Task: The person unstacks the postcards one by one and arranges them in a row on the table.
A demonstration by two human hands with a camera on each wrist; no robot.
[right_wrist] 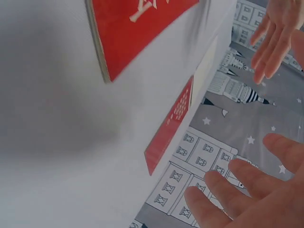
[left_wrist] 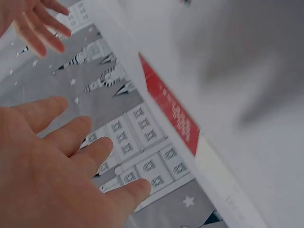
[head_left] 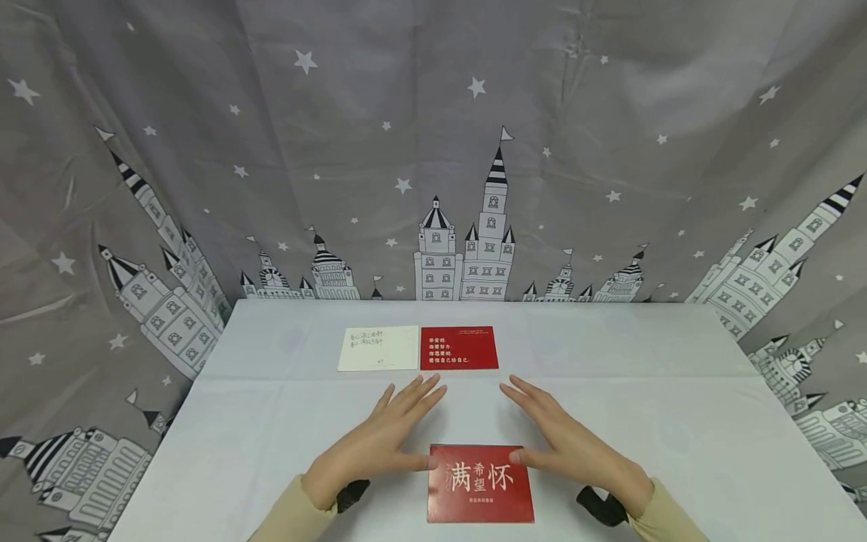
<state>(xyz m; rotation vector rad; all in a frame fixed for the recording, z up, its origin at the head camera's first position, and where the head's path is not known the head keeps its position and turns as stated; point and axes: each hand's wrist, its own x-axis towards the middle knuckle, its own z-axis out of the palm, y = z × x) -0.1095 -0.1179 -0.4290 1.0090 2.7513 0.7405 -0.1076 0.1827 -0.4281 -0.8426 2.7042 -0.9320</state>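
Observation:
A red booklet (head_left: pixel 481 508) with large white characters lies near the front of the table, between both hands. My left hand (head_left: pixel 382 433) hovers at its left, fingers spread and thumb tip overlapping the booklet's left edge in the head view. Mirroring it, my right hand (head_left: pixel 572 440) is at the booklet's right, thumb tip over its upper right corner. Neither hand holds anything. Beyond the fingertips lie a red card (head_left: pixel 477 348) with white lines of text and, to its left, a cream card (head_left: pixel 379 348) with handwriting. In the right wrist view the booklet's edge (right_wrist: pixel 102 57) looks thick.
The white table (head_left: pixel 271 421) ends at a grey curtain (head_left: pixel 379 90) printed with stars and castles, which also hangs along both sides. Dark wrist straps (head_left: pixel 601 506) show below the sleeves.

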